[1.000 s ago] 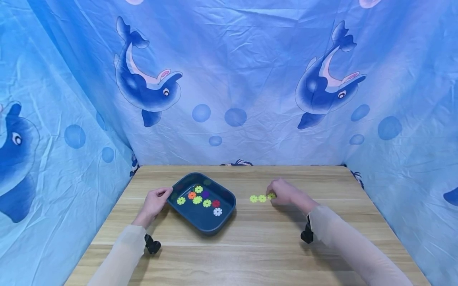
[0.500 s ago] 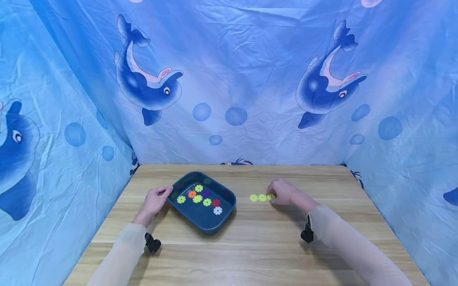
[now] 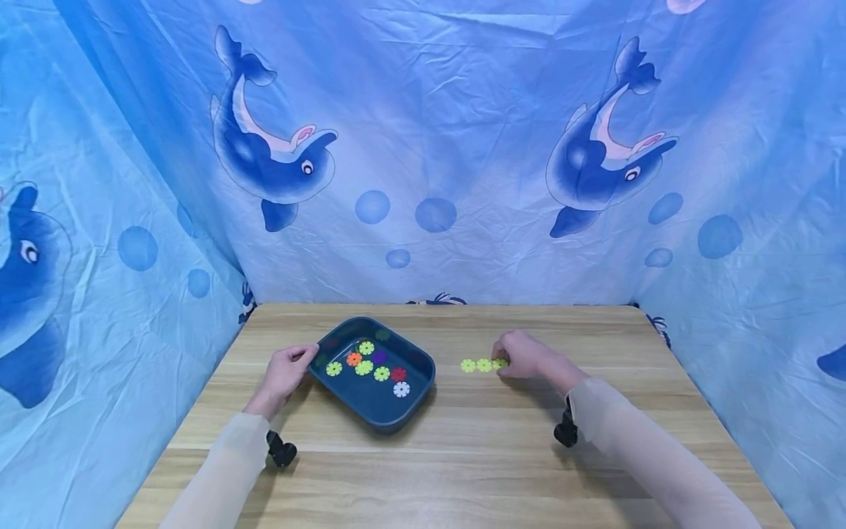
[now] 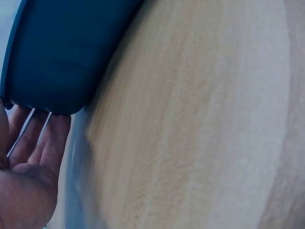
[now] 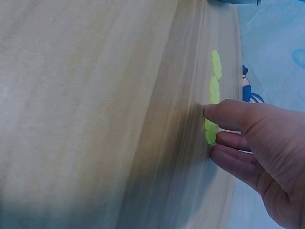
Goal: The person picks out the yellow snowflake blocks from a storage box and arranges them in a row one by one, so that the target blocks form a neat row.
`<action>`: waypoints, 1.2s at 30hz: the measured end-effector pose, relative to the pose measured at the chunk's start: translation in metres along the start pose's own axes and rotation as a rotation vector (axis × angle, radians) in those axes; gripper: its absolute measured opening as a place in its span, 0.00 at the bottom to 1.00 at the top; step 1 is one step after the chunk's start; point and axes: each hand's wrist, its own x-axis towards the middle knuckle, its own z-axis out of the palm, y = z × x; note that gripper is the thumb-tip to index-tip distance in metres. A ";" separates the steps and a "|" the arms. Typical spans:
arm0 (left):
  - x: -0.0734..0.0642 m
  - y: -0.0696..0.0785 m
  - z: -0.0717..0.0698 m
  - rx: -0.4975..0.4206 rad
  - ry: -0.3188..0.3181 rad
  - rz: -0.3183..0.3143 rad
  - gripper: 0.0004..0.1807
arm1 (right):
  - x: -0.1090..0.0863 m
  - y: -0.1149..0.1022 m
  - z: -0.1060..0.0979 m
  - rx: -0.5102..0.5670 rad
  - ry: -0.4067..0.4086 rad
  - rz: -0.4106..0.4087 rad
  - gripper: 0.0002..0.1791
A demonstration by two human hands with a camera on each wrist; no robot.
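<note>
My left hand (image 3: 284,373) holds the left corner of a dark blue tray (image 3: 390,425), thumb over the rim and fingers underneath in the left wrist view. Several snowflake discs lie inside the tray: yellow, one orange (image 3: 354,359), one purple (image 3: 380,358), one red (image 3: 399,375) and one white (image 3: 401,389). On the table to the tray's right, three yellow snowflake discs form a row, the left one (image 3: 468,366) and middle one (image 3: 485,365) uncovered. My right hand (image 3: 523,355) pinches the right-end yellow disc (image 5: 210,133) between thumb and fingers, partly hiding it.
The wooden table (image 3: 489,470) reaches back to a blue curtain (image 3: 423,147) printed with dolphins, which also hangs along both sides. Each wrist wears a small black camera, the left one (image 3: 281,450) and the right one (image 3: 566,428).
</note>
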 end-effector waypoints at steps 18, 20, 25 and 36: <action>0.002 0.005 -0.004 0.000 0.009 0.001 0.33 | 0.046 -0.046 -0.042 -0.091 0.023 -0.090 0.15; 0.001 0.006 -0.006 0.001 0.009 -0.009 0.33 | 0.057 -0.058 -0.049 -0.105 0.021 -0.116 0.15; 0.000 0.008 -0.007 0.009 0.006 -0.025 0.35 | 0.085 -0.089 -0.064 -0.158 0.024 -0.206 0.13; 0.001 0.003 -0.001 0.016 0.003 -0.011 0.34 | 0.120 -0.142 -0.063 -0.172 -0.003 -0.290 0.13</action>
